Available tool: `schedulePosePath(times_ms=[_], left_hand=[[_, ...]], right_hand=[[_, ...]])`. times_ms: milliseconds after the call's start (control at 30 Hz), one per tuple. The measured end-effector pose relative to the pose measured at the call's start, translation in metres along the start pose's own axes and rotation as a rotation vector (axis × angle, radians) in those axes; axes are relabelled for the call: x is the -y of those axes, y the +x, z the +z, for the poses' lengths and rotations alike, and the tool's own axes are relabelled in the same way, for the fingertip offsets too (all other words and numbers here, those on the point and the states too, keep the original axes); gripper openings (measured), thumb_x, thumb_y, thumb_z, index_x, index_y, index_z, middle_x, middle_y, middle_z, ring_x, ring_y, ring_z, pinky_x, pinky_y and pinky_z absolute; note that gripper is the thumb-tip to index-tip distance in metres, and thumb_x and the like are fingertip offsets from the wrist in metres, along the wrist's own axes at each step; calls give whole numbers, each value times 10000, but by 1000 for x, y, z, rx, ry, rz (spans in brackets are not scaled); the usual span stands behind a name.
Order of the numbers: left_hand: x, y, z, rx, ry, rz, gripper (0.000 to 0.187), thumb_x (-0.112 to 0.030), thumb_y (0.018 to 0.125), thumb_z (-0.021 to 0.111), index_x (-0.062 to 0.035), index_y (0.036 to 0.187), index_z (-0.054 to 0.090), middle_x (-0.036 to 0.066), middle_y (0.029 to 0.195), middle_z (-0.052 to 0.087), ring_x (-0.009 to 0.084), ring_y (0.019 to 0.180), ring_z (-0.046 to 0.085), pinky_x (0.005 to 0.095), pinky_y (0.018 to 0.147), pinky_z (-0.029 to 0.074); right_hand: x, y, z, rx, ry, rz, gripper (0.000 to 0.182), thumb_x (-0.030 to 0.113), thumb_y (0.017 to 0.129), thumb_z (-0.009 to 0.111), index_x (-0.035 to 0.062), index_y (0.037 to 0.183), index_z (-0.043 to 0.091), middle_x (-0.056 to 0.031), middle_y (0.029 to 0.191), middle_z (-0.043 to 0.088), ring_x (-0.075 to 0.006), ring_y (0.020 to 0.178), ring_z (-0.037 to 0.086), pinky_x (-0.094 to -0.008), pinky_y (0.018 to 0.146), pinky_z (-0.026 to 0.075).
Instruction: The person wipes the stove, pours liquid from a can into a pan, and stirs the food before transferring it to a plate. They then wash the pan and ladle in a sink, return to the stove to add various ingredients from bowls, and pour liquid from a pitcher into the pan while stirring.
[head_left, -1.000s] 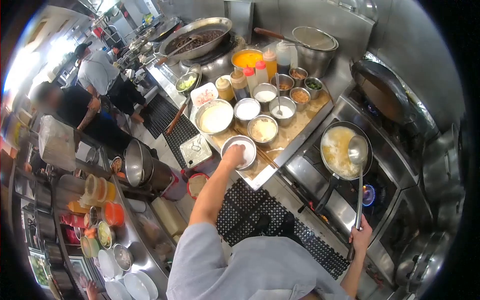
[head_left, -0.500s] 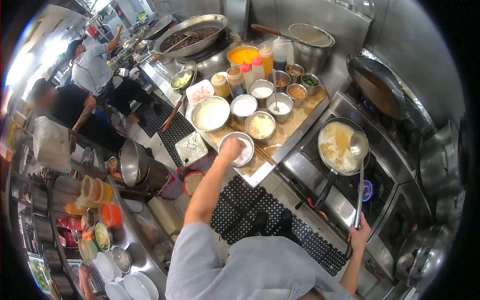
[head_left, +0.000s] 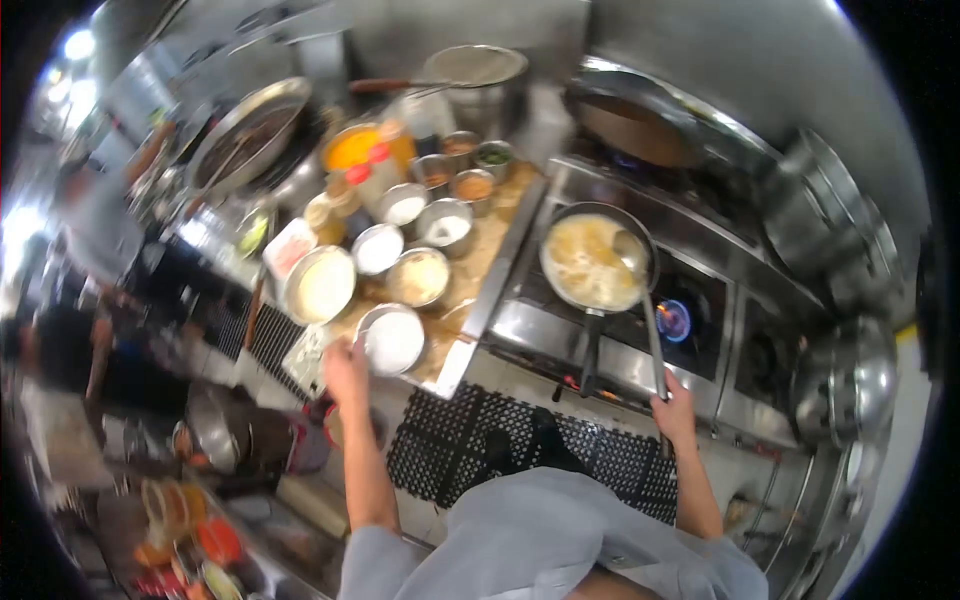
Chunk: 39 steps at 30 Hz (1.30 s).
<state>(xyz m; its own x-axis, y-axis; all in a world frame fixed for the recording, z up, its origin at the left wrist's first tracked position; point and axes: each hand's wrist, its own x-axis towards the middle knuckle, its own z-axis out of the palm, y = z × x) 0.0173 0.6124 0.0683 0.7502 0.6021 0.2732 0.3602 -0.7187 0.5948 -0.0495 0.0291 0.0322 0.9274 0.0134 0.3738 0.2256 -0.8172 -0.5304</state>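
My right hand (head_left: pixel 676 408) is wrapped round the long handle of a metal ladle (head_left: pixel 650 335). The ladle's bowl rests in a frying pan (head_left: pixel 595 306), in a pale yellow liquid with whitish, foamy patches. The pan sits on the stove, its black handle pointing toward me. My left hand (head_left: pixel 345 372) is at the left rim of a metal bowl of white powder (head_left: pixel 392 340). Its fingers are drawn together and a little blurred; whatever they may hold is hidden. Just beyond are a bowl of cream-coloured mix (head_left: pixel 320 285) and a bowl of crumbly pale powder (head_left: pixel 420 277).
A blue burner flame (head_left: pixel 673 320) burns beside the pan. Behind stand a large wok (head_left: pixel 640 130), a strainer-topped pot (head_left: pixel 476 75), sauce bottles (head_left: pixel 365 185) and several small ingredient tins. At far left are two other people (head_left: pixel 100 220). A black mat (head_left: pixel 440 450) covers the floor.
My left hand has come out of the white powder to the bowl's left side. The ladle has shifted within the pan, and the liquid looks more stirred. The view has turned rightward.
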Motion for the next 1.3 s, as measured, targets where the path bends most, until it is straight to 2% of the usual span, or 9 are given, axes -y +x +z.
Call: schedulePosePath(times_ms=[67, 100, 167, 267, 367, 467, 667, 933, 1300], left_hand=[[34, -9, 6, -50, 145, 100, 364, -278, 850, 664, 60, 965, 595, 188, 759, 614, 342, 678, 615, 414, 650, 505], [33, -11, 5, -35, 135, 127, 364, -278, 850, 664, 60, 965, 595, 188, 759, 614, 342, 678, 615, 414, 650, 505], [26, -12, -2, 417, -437, -376, 283, -193, 868, 631, 81, 901, 567, 144, 713, 578, 260, 549, 597, 345, 495, 516], [48, -12, 22, 403, -604, -362, 210, -127, 883, 560, 80, 849, 546, 105, 712, 563, 185, 480, 560, 278, 389, 490], [94, -13, 61, 293, -454, -247, 232, -130, 832, 544, 91, 761, 538, 205, 672, 588, 303, 519, 564, 393, 515, 490], [68, -24, 41, 181, -330, -163, 283, -184, 785, 555, 93, 725, 543, 286, 652, 564, 406, 607, 562, 474, 665, 447], [-17, -47, -32, 163, -131, -86, 268, -162, 797, 539, 98, 731, 544, 272, 651, 565, 385, 593, 554, 448, 633, 445], [-143, -58, -54, 167, -88, -83, 283, -143, 829, 543, 69, 665, 449, 187, 557, 447, 213, 539, 383, 403, 559, 390], [-278, -38, 5, 211, -146, 83, 264, -123, 849, 559, 70, 675, 511, 149, 551, 552, 191, 490, 584, 351, 506, 480]], right_hand=[[86, 25, -31, 216, 307, 624, 543, 3, 823, 561, 11, 1355, 452, -90, 759, 597, -101, 503, 528, -272, 419, 414], [105, 33, -39, 261, 460, 716, 533, -12, 833, 554, -14, 1352, 435, -40, 668, 541, -101, 487, 510, -270, 400, 407], [113, 36, -37, 233, 610, 767, 458, 2, 833, 556, -36, 1283, 482, -45, 652, 543, -111, 456, 499, -276, 403, 410], [124, 46, -39, 236, 806, 858, 212, 8, 830, 563, -46, 1035, 573, -19, 608, 511, -110, 443, 479, -263, 402, 397], [128, 59, -43, 258, 1121, 948, 49, 14, 831, 574, -2, 834, 528, -7, 625, 509, -65, 495, 470, -217, 420, 388], [146, 78, -63, 268, 1217, 1056, 64, 23, 840, 572, -11, 861, 522, -14, 662, 522, -52, 513, 470, -199, 430, 385], [112, 95, -67, 326, 1184, 942, 176, 6, 845, 561, -47, 1009, 525, -2, 679, 503, -46, 534, 470, -199, 434, 386], [61, 126, -111, 413, 948, 803, 428, -13, 845, 541, -12, 1272, 509, 22, 633, 474, -58, 502, 456, -217, 439, 392], [-7, 110, -143, 549, 464, 696, 625, -18, 796, 566, 47, 1401, 421, -39, 605, 541, -92, 471, 513, -266, 433, 428]])
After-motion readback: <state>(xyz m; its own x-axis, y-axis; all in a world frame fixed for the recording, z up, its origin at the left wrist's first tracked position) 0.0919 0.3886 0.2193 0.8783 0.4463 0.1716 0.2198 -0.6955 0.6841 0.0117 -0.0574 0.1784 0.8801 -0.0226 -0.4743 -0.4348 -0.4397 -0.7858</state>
